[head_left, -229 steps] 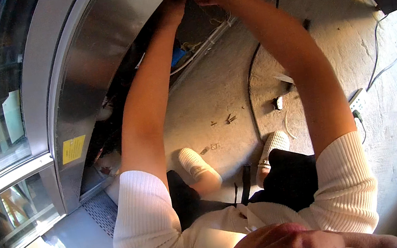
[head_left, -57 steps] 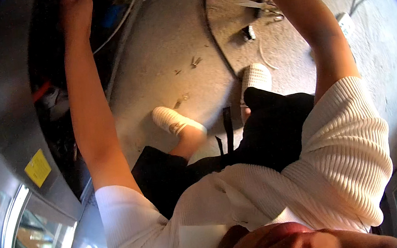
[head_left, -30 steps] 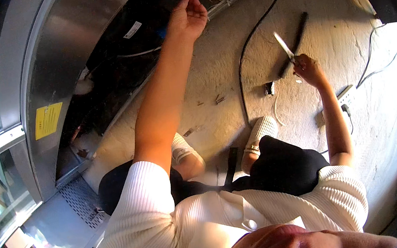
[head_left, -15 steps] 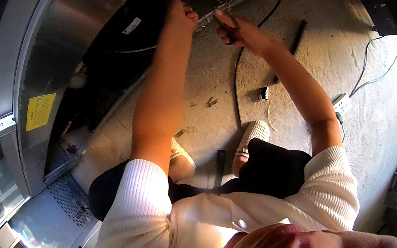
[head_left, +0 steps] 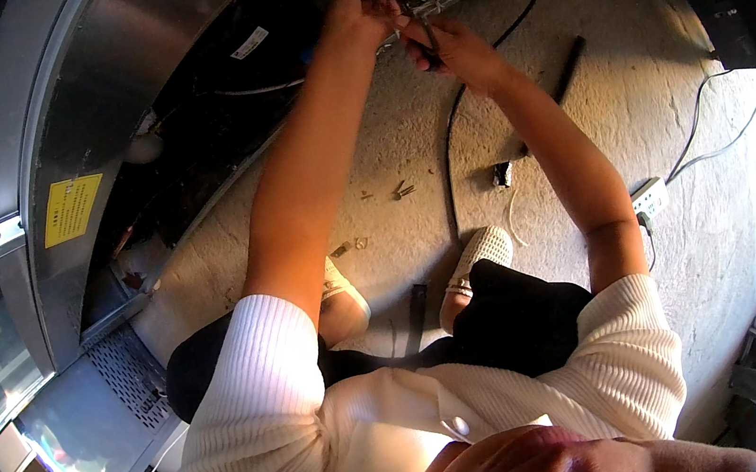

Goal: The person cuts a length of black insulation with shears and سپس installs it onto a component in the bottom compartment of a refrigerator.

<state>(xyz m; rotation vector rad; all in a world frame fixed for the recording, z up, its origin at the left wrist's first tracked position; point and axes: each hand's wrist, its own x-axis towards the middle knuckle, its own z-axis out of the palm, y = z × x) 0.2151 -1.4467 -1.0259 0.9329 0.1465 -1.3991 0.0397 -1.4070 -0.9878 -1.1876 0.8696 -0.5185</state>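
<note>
Starting at the left: a curved stainless-steel cabinet panel (head_left: pixel 92 92) with a yellow label (head_left: pixel 71 209) fills that side, and below it a perforated grille panel (head_left: pixel 131 388) lies on the concrete floor (head_left: pixel 647 105). Beside the panel, the cabinet's dark open base compartment (head_left: pixel 216 95) shows loose wiring and a small white sticker (head_left: pixel 249 43). My left hand (head_left: pixel 358 9) reaches up into this opening, its fingers curled around something at the compartment's edge; what they hold is hidden in shadow. Just to its right, almost touching it, my right hand (head_left: pixel 454 49) is closed around a slim dark-handled tool (head_left: pixel 424 37), whose tip points up toward the left hand; I cannot tell its kind. A black cable (head_left: pixel 451 169) runs from under the hands down the floor toward my light-coloured shoes (head_left: pixel 481 256). Small screws and metal bits (head_left: pixel 401 191) lie on the floor between my forearms. Right of the right forearm lie a black rod-like tool (head_left: pixel 566 70), a small plug-like part (head_left: pixel 504 174), and a white power strip (head_left: pixel 648 197) with white cords (head_left: pixel 707 126) trailing toward the far right edge.
</note>
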